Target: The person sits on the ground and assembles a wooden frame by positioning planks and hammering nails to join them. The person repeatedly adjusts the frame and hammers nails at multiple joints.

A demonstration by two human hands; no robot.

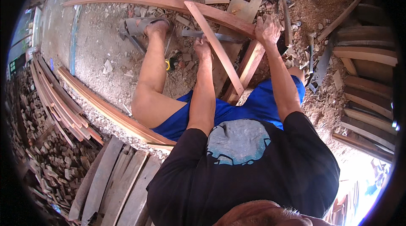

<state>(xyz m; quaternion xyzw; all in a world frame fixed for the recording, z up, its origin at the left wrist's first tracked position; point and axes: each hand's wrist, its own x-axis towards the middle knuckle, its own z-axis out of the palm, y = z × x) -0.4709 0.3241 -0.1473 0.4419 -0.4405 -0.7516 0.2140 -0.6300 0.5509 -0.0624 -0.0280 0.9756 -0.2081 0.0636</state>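
Note:
A long reddish wooden board [148,1] lies across the far side of my work spot, its right end over a wooden block [252,59]. My right hand [267,30] is closed over that end, fingers bent round it. A thin wooden slat [215,48] crosses the board at a slant, its near end by my lap. My left hand [202,49] is closed at the slat's left edge, its fingertips partly hidden. Under the slat, beside the left fingers, lies a flat grey metal strip [192,33], whose kind I cannot make out.
Curved planks are stacked at the right [366,54]. Bundled strips [59,99] and a heap of offcuts [38,150] fill the left. A handsaw [323,67] and a hammer [284,10] lie at the right. A yellow tape measure [168,64] sits near my left leg.

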